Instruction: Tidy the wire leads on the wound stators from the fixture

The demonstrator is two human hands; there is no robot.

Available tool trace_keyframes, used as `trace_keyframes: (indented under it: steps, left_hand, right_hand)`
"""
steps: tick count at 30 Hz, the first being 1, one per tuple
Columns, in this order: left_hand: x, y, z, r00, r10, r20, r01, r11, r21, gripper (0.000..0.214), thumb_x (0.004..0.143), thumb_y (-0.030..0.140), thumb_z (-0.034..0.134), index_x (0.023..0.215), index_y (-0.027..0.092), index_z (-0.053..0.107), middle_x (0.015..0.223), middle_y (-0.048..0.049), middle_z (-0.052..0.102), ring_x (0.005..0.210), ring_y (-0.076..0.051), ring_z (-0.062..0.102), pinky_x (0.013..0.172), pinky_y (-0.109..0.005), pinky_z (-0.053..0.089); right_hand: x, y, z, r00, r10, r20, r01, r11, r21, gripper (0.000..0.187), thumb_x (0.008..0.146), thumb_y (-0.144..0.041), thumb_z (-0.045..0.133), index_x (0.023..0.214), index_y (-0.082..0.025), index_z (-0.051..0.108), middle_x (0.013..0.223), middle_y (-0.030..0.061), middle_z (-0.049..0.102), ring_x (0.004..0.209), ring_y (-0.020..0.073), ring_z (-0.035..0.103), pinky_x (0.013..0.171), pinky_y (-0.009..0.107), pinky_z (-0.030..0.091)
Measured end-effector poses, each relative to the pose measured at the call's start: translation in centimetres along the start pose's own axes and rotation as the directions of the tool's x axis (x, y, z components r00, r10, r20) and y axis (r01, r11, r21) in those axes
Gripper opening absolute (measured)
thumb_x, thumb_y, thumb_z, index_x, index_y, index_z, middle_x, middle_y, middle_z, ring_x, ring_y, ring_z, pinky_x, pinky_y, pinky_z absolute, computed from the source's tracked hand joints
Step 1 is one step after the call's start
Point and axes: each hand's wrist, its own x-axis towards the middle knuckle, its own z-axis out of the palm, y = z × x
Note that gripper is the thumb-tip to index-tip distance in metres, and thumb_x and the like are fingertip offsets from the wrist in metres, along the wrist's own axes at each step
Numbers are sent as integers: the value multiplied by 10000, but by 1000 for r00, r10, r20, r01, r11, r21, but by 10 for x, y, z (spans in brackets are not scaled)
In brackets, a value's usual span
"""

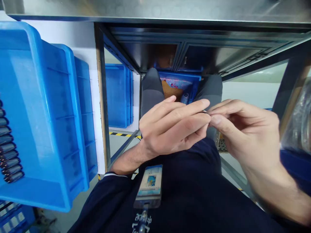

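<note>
My left hand point(170, 127) and my right hand point(243, 129) meet fingertip to fingertip over my lap. Both pinch a small dark metal part point(204, 112), of which only a sliver shows between the fingers. The fingers of both hands are pressed together round it. My knees in grey trousers point(152, 90) lie beyond the hands, under a steel workbench point(170, 9).
A large blue plastic bin point(48, 113) at the left holds a row of small dark cylinders point(8, 145). More blue bins point(119, 95) stand behind the table leg point(100, 97). An ID badge point(150, 184) hangs on my dark jacket. A clear plastic bag point(297, 119) is at the right edge.
</note>
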Motion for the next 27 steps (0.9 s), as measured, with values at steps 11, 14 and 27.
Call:
trace_keyframes:
  steps: [11, 14, 27]
  left_hand:
    - [4, -47, 10, 38, -14, 999, 983, -178, -40, 990, 1129, 1065, 276, 1362, 243, 777, 931, -58, 855, 542, -162, 682, 550, -352, 683]
    - [-11, -49, 1, 593, -500, 632, 805, 384, -452, 800, 1067, 1032, 660, 1272, 269, 785, 1058, -69, 861, 881, -224, 858, 712, -364, 736]
    - [-7, -21, 4, 112, -41, 993, 978, -175, -117, 865, 1144, 1045, 249, 1377, 281, 584, 1005, -48, 848, 687, -219, 806, 690, -420, 740]
  right_hand:
    - [7, -48, -49, 897, 14, 442, 282, 751, -597, 30, 1188, -325, 784, 1171, -302, 778, 1642, 26, 848, 1420, 311, 886, 1126, 438, 773]
    - [1, -39, -47, 902, 277, 331, -138, 912, -387, 265, 1171, -477, 851, 1051, -271, 734, 1325, 91, 932, 1358, 328, 909, 968, 381, 777]
    - [-5, -53, -58, 898, 128, 420, 129, 838, -531, 80, 1136, -388, 843, 1110, -336, 788, 1533, 1, 884, 1455, 316, 869, 1122, 422, 768]
